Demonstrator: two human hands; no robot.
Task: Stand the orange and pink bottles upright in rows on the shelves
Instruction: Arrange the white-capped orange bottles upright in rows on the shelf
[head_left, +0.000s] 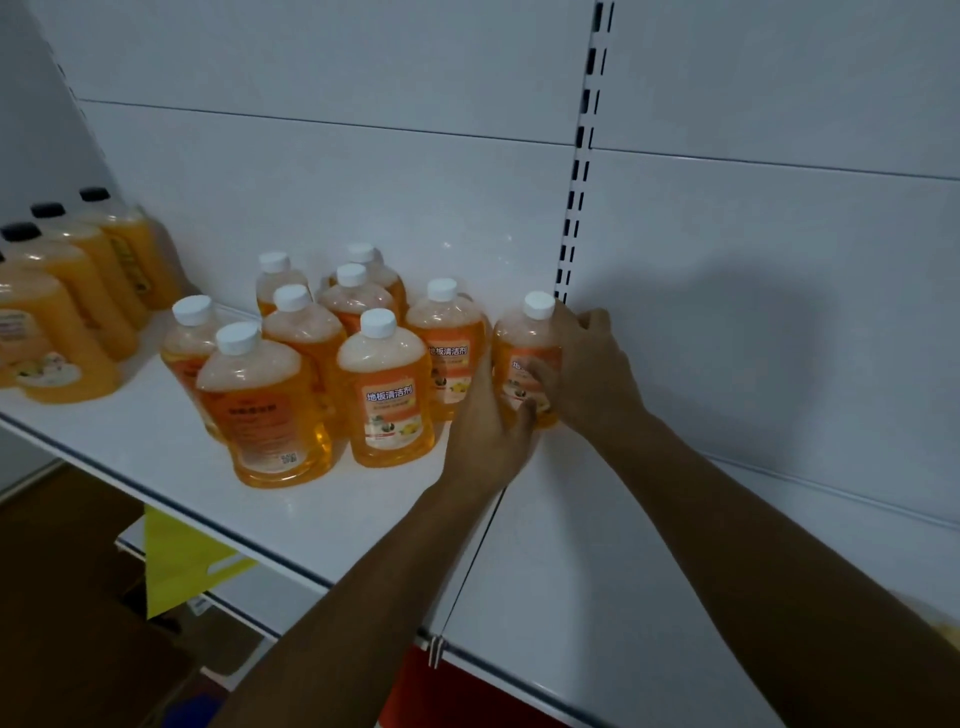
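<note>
Both hands gripping one orange bottle (525, 358) standing on white shelf (363, 499) beside slotted post (574, 197) — right hand (592, 374) wrapping its side, left hand (488, 426) covering lower label. Bottle base hidden. Black-capped bottles (78, 291) being cut off at left edge, blurred.

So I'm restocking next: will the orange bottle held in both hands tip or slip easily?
The orange bottle looks nearly full, so probably heavy and stable upright. Its smooth plastic may be slippery; both hands, left hand and right hand, wrap it.
</note>
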